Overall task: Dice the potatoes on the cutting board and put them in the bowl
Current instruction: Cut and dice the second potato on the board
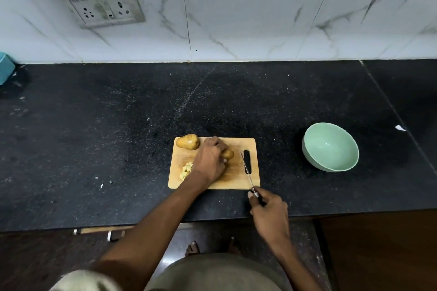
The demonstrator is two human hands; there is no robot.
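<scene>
A black speckled tabletop [118,125] carries a wooden cutting board [238,146]. On the board's far left corner lies a whole potato [188,142]. The left hand [209,163] covers the board's middle, its fingers curled over a second potato [228,154]; diced pieces [186,170] sit at its left. The right hand [269,212], just off the board's near right corner, grips a knife [247,170], blade seemingly over the board. A green bowl [330,146] stands well right of the board.
</scene>
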